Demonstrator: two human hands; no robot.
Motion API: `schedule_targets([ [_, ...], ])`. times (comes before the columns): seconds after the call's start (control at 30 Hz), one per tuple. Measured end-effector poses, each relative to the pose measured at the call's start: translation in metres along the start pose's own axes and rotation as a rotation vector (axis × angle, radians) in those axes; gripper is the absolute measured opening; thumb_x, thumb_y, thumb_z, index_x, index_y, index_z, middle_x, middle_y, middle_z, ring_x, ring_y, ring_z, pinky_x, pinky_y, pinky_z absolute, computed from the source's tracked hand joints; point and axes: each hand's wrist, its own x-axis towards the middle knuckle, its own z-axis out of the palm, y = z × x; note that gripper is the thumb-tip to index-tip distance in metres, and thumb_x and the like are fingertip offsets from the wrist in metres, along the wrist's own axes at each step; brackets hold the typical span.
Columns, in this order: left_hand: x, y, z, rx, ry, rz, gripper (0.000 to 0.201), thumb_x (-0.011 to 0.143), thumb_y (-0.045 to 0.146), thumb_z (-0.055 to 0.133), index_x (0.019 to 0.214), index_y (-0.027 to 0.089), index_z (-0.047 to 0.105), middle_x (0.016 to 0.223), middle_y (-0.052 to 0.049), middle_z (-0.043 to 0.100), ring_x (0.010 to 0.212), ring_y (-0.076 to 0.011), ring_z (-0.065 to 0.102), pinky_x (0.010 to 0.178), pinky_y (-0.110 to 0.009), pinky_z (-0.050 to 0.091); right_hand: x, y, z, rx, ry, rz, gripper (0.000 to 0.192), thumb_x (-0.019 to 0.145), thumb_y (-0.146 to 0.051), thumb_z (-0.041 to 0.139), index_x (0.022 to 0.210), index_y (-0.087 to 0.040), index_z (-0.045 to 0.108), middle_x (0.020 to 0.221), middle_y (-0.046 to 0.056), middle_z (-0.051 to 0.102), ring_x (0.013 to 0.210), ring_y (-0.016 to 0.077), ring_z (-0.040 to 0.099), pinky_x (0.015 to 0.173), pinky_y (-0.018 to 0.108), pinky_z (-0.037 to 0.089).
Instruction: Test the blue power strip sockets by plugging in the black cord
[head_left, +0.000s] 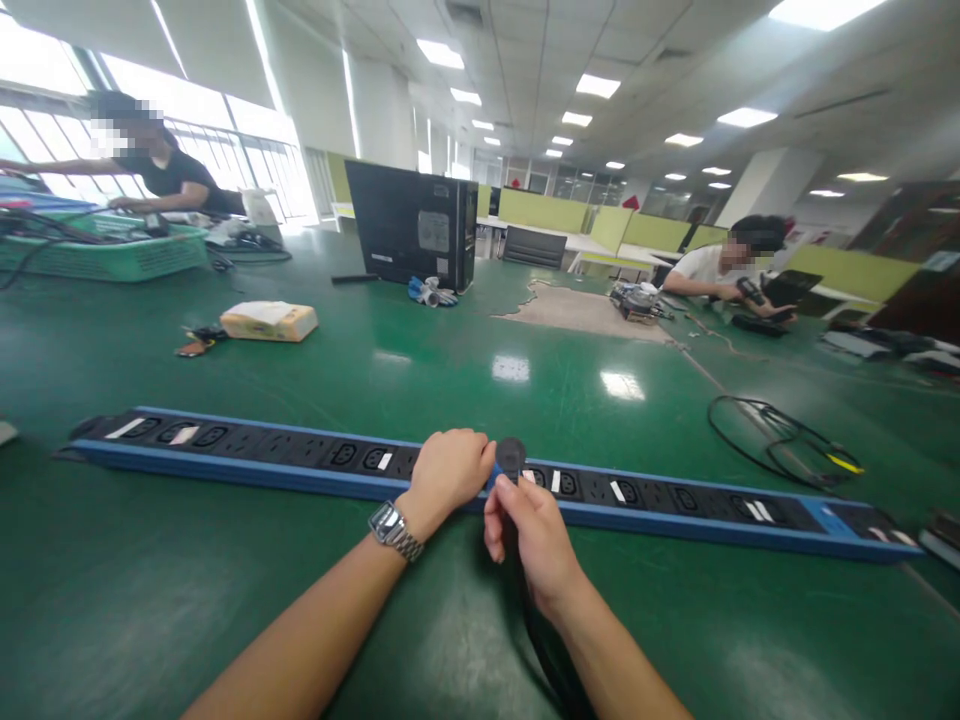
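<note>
Head view: right hand (534,530) grips plug (511,455) (left hand (448,467) steadies power strip (300,462)).

Your bench (225,560) has a smooth green top, shiny enough to show the ceiling lights. The long strip (300,455) looks like blue painted metal with black plastic sockets. Your plug (511,455) is black, dull plastic, and its cord (551,660) looks like black rubber. Your watch (393,528) is shiny metal. The box (268,321) looks like paper card.
</note>
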Motion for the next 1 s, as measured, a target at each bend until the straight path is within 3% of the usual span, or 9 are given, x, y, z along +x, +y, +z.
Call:
schedule_targets([
  [0.17, 0.000, 0.000, 0.003, 0.015, 0.036, -0.008, 0.044, 0.096, 0.036, 0.032, 0.083, 0.018, 0.069, 0.090, -0.010, 0.072, 0.084, -0.0220, 0.068, 0.073, -0.031, 0.046, 0.000, -0.007, -0.012, 0.276, 0.035, 0.066, 0.041, 0.076, -0.059, 0.064, 0.079, -0.019, 0.057, 0.041, -0.010, 0.042, 0.029, 0.0051, 0.032, 0.032, 0.017, 0.025],
  [0.3, 0.000, 0.000, 0.005, 0.013, 0.038, -0.008, 0.044, 0.096, 0.037, 0.032, 0.084, 0.018, 0.070, 0.091, -0.009, 0.073, 0.084, -0.0213, 0.068, 0.072, -0.030, 0.046, 0.002, -0.012, -0.025, 0.424, 0.021, 0.165, 0.042, 0.076, -0.061, 0.060, 0.067, -0.021, 0.051, 0.035, -0.011, 0.035, 0.027, 0.0057, 0.028, 0.030, 0.017, 0.020],
  [0.53, -0.001, 0.000, 0.004, 0.002, 0.032, -0.007, 0.044, 0.096, 0.039, 0.032, 0.085, 0.019, 0.070, 0.092, -0.010, 0.072, 0.084, -0.0221, 0.067, 0.073, -0.031, 0.047, 0.002, -0.006, -0.021, 0.446, -0.161, 0.306, 0.051, 0.081, -0.060, 0.049, 0.051, -0.022, 0.034, 0.031, -0.007, 0.035, 0.025, 0.0078, 0.030, 0.029, 0.019, 0.019],
  [0.73, -0.001, 0.000, 0.004, -0.013, 0.034, -0.005, 0.044, 0.096, 0.038, 0.032, 0.086, 0.019, 0.071, 0.092, -0.010, 0.072, 0.084, -0.0226, 0.068, 0.074, -0.032, 0.047, 0.003, -0.005, -0.021, 0.461, -0.132, 0.379, 0.052, 0.085, -0.059, 0.043, 0.050, -0.022, 0.033, 0.029, -0.007, 0.031, 0.024, 0.0072, 0.025, 0.029, 0.019, 0.015],
  [1.0, -0.002, 0.000, 0.004, -0.010, 0.034, -0.009, 0.045, 0.096, 0.038, 0.031, 0.087, 0.017, 0.070, 0.092, -0.011, 0.072, 0.086, -0.0229, 0.067, 0.075, -0.032, 0.047, -0.002, -0.002, -0.011, 0.355, -0.078, 0.375, 0.053, 0.081, -0.066, 0.050, 0.057, -0.021, 0.039, 0.031, -0.008, 0.034, 0.026, 0.0060, 0.026, 0.031, 0.018, 0.015],
])
